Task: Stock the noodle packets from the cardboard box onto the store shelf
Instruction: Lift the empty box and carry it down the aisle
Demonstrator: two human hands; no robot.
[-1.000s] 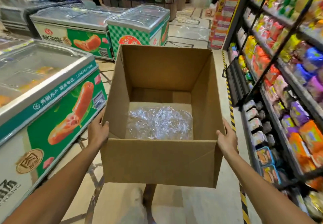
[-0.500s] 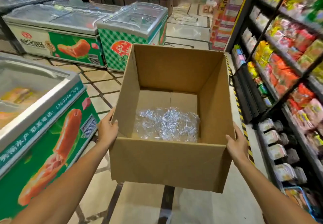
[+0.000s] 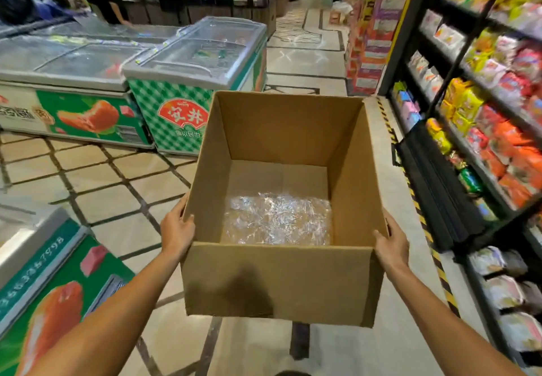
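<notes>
You've carried the box on past the freezers, both hands, left hand and right hand, gripping its sides; only plastic wrap inside, so stocking looks done.

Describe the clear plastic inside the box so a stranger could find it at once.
Start at the open brown cardboard box held between the left hand and right hand. On its floor, against the near wall, lies a crumpled sheet of clear plastic wrap. It is the only thing inside, shiny and wrinkled against plain matte cardboard.
</notes>
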